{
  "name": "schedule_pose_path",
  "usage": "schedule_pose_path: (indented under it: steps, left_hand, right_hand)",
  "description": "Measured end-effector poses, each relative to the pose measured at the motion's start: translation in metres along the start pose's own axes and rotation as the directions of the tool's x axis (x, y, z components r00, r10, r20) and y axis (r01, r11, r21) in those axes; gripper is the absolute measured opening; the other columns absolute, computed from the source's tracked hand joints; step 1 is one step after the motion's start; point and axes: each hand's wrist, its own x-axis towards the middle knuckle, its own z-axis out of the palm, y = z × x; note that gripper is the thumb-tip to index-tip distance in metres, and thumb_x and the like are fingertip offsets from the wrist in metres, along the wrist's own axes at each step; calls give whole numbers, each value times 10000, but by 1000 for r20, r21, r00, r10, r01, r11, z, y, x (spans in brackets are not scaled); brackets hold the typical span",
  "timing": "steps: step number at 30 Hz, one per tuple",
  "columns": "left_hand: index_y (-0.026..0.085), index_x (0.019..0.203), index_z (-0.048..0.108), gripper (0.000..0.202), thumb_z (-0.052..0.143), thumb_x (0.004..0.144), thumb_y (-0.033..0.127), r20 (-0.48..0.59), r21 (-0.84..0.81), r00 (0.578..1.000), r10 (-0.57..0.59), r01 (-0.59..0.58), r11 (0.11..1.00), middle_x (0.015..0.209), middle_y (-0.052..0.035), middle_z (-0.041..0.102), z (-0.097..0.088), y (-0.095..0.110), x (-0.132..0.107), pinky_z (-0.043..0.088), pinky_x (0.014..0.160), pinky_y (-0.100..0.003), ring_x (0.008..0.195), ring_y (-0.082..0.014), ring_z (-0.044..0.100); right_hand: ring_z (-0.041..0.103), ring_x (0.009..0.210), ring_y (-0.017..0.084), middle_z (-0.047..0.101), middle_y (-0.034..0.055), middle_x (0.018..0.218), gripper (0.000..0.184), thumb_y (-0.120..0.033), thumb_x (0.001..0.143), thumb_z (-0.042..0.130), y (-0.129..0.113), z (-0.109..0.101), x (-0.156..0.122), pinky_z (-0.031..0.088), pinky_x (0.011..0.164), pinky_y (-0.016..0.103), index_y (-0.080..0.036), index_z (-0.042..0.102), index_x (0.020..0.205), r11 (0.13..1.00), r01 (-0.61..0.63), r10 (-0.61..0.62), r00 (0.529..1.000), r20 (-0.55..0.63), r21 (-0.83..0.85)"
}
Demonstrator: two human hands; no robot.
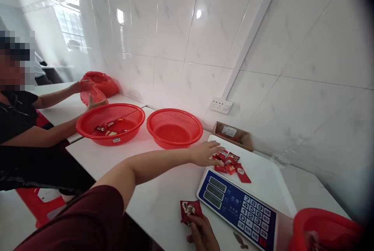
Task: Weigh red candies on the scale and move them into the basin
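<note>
My left hand (206, 153) reaches across to the white pan of a digital scale (263, 169). Its fingers are apart over the near side of a small pile of red snack packets (229, 161), and I cannot tell whether they touch. A flat red envelope-like packet (242, 173) lies at the pile's right edge. Low in the view, my right hand (203, 233) pinches one dark red printed packet (190, 211) by its lower edge, in front of the scale's blue keypad panel (238, 208).
One red mesh basket (175, 144) stands beside another red basket (87, 136) holding several packets. An open cardboard box (248, 140) sits behind the scale. A red container (300, 220) is at lower right. At left, a co-worker's hands (95, 103) handle a red plastic bag (109, 85).
</note>
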Motion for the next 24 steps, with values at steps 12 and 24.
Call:
schedule_pose_path:
  steps: [12,24]
  left_hand:
    - [207,1320,321,796,261,749,758,25,224,998,-57,50,973,1160,-140,553,45,25,68,405,822,-415,1068,-301,492]
    - [219,1029,536,538,332,812,667,-104,100,967,-234,244,965,1053,-78,611,34,14,68,448,679,-317,939,-249,594]
  right_hand:
    - [581,655,166,617,89,922,416,-607,660,612,-3,0,0,483,405,209,-213,704,753,1000,0,0,1000,-12,6]
    - [588,647,165,626,91,931,421,-609,660,608,-4,-1,1,484,407,212,-210,705,752,1000,-2,2,1000,-5,5]
